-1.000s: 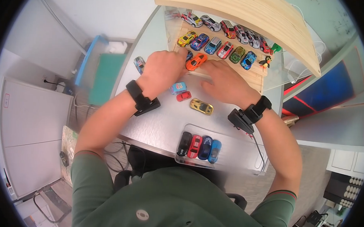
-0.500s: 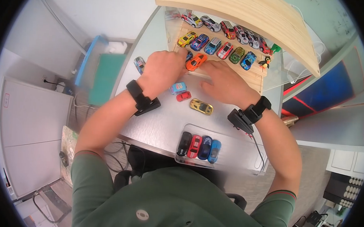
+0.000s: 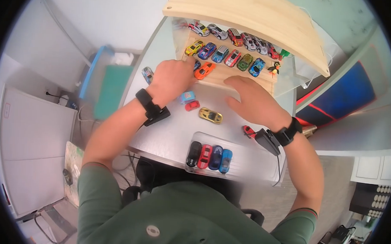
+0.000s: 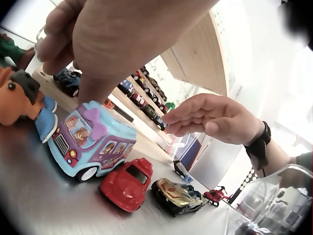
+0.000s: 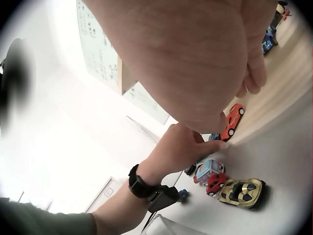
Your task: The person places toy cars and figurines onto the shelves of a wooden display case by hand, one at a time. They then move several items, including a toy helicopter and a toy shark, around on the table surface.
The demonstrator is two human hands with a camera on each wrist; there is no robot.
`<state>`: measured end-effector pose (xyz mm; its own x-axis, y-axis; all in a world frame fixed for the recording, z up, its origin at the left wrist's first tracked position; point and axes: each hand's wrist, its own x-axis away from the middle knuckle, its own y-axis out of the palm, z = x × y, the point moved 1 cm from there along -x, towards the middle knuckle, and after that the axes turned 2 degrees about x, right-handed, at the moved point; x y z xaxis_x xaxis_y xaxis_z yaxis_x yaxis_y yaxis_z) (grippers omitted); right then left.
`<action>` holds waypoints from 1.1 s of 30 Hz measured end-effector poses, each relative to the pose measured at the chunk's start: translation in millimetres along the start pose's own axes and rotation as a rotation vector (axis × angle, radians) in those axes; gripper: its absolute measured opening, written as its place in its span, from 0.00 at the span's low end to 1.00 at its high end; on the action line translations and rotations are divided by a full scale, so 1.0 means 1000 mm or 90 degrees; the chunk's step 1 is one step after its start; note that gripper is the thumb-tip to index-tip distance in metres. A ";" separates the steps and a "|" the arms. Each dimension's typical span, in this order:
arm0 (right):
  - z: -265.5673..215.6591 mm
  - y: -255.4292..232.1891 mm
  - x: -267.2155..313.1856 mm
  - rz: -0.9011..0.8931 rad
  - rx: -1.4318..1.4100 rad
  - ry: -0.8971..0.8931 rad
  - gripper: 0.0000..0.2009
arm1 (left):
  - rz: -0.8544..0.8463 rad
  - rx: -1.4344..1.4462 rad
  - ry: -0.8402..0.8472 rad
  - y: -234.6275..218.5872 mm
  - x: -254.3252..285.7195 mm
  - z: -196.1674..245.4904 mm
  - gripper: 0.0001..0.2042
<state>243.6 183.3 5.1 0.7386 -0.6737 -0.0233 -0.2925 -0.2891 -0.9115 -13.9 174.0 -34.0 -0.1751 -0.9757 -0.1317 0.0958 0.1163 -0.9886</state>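
At the left end of the wooden rack's lowest step, my left hand (image 3: 173, 79) holds a dark blue toy car (image 4: 67, 81) between thumb and fingers; the hand covers most of it. Beside that car on the step sits an orange toy car (image 3: 204, 71). My right hand (image 3: 255, 100) hovers over the rack's front edge, fingers extended and holding nothing. On the metal tabletop below are a light blue and purple toy bus (image 4: 95, 142), a small red car (image 4: 128, 184) and a gold car (image 3: 210, 115).
Toy cars line the rack's upper steps (image 3: 232, 58), with a penguin figure (image 3: 274, 68) at the right end. A curved wooden board (image 3: 248, 19) overhangs them. Near the front edge, a clear tray (image 3: 246, 157) holds several cars. A red toy helicopter (image 3: 248, 131) is by my right wrist.
My right hand has drawn away from the orange car toward the right, uncovering the red helicopter. The left hand keeps its place at the step. The head view has shifted slightly.
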 end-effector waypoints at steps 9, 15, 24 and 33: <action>-0.016 -0.033 0.078 0.058 -0.063 0.058 0.23 | -0.031 0.062 -0.013 -0.030 0.029 -0.006 0.20; -0.023 -0.040 0.114 0.099 -0.056 0.080 0.23 | 0.071 0.157 -0.014 -0.032 0.073 -0.019 0.16; -0.041 -0.026 0.130 0.084 -0.034 0.011 0.18 | 0.073 0.231 0.092 -0.028 0.100 -0.019 0.18; -0.038 -0.023 0.128 0.051 -0.065 0.036 0.17 | 0.067 0.227 0.149 -0.012 0.079 0.007 0.23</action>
<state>321.7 77.3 38.7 0.6757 -0.7341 -0.0675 -0.4112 -0.2993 -0.8610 -22.3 94.4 -31.7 -0.3591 -0.8889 -0.2843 0.4504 0.1017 -0.8870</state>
